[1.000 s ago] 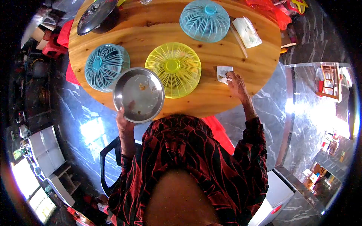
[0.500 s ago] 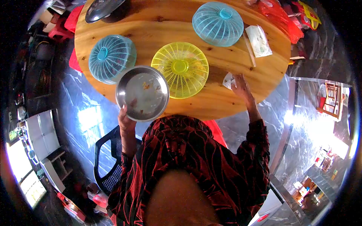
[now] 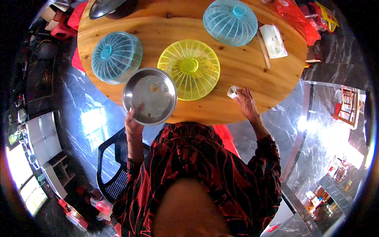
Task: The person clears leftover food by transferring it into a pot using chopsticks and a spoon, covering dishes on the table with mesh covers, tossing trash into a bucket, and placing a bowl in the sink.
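My left hand [image 3: 133, 123] grips the near rim of a round steel basin [image 3: 152, 106], held over the table's near edge. A few brown food scraps lie on the basin's floor. My right hand [image 3: 246, 103] is closed on a crumpled white tissue [image 3: 233, 92] at the tabletop, to the right of a yellow mesh food cover [image 3: 189, 66]. The basin's upper right rim overlaps the yellow cover's edge in view; whether they touch I cannot tell.
On the round wooden table [image 3: 173, 27] are two blue mesh covers [image 3: 116, 59], a tissue pack [image 3: 273, 41], a thin clear strip [image 3: 263, 51], a dark lidded pot [image 3: 114, 10] and red plastic bags [image 3: 296, 19]. A black chair [image 3: 112, 166] stands at my left.
My right hand has drawn the tissue slightly left and nearer to me across the table. The basin in my left hand has barely shifted.
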`<action>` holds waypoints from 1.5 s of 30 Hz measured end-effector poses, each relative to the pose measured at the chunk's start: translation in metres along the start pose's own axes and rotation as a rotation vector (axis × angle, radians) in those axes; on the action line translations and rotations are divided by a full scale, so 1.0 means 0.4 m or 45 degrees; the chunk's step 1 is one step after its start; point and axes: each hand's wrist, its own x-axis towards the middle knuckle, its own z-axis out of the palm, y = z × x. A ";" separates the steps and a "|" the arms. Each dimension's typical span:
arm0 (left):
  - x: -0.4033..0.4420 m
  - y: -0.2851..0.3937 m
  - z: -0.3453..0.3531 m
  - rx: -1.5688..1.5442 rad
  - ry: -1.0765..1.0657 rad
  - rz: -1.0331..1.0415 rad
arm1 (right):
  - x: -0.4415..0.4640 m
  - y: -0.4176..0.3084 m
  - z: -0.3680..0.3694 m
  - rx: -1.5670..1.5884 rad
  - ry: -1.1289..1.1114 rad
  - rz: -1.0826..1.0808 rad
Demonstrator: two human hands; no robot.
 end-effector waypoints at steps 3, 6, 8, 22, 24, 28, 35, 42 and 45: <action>-0.019 0.000 0.001 -0.015 -0.050 0.025 | 0.012 0.032 0.013 0.058 0.079 0.080; -0.037 0.004 -0.005 0.001 0.027 -0.009 | 0.101 0.024 -0.022 -0.186 0.046 0.219; -0.056 0.013 -0.050 0.052 0.009 -0.010 | 0.156 0.048 -0.008 -0.287 0.213 0.280; -0.305 0.063 -0.329 -0.138 0.144 0.138 | 0.041 -0.264 0.184 -0.263 0.300 0.242; -0.311 0.073 -0.370 -0.218 0.061 0.094 | 0.024 -0.312 0.213 -0.310 0.355 0.197; -0.317 0.070 -0.452 -0.242 0.081 0.111 | 0.007 -0.467 0.237 -0.290 0.319 0.246; -0.352 0.111 -0.518 -0.166 0.153 0.164 | 0.055 -0.690 0.312 -0.226 0.236 0.189; -0.401 0.189 -0.565 -0.258 0.268 0.225 | 0.171 -0.864 0.405 -0.144 0.226 0.047; -0.394 0.221 -0.621 -0.336 0.235 0.308 | 0.225 -0.916 0.432 0.157 0.076 -0.057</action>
